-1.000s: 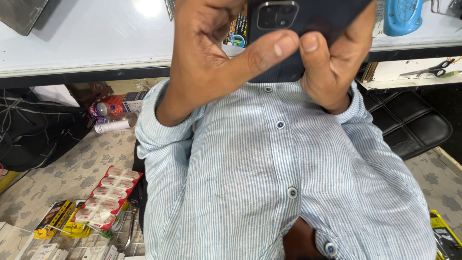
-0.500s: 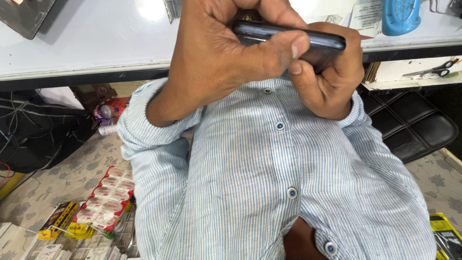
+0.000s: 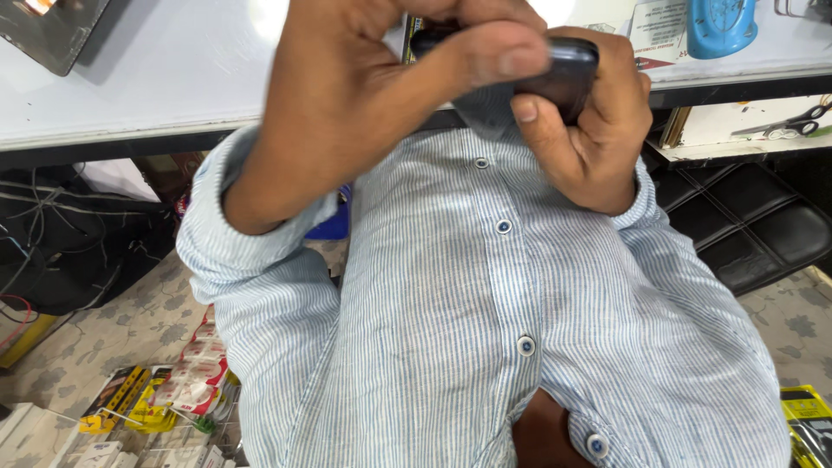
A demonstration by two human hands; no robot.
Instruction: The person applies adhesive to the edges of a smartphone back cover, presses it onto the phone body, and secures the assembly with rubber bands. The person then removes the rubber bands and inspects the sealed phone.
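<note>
Left hand [image 3: 364, 95], upper centre of the frame: my fingers are curled over the top of a dark phone [image 3: 555, 74], and my thumb [image 3: 485, 61] stretches rightward across its near edge, pressed flat against it. The grip is closed around the left part of the phone; fingers together, not spread.

Right hand [image 3: 589, 130], upper right of centre: my fingers wrap over the far right end of the phone, and my thumb [image 3: 542, 130] pushes up from beneath, its tip meeting the underside just below my left thumb. Closed grip, the phone pinched between thumb and fingers.

Phone: dark, glossy, with a rounded corner at the right. It is seen almost edge-on, held level between both hands just above my chest, in front of the table edge. Most of its body is covered by my hands; whether the screen or the back faces up I cannot tell.

Shirt [image 3: 485, 329]: light blue with fine white stripes and small blue buttons, filling the centre and lower frame; both cuffs sit at the wrists.

Table [image 3: 156, 95]: white top with a dark front edge, across the upper frame. A blue object [image 3: 719, 26] stands on it at the upper right.

Scissors [image 3: 789, 126]: on a lower shelf at the right edge.

Black cushioned seat [image 3: 754, 225]: right side, below the shelf.

Small packaged goods [image 3: 165, 399]: on the patterned floor, lower left.
</note>
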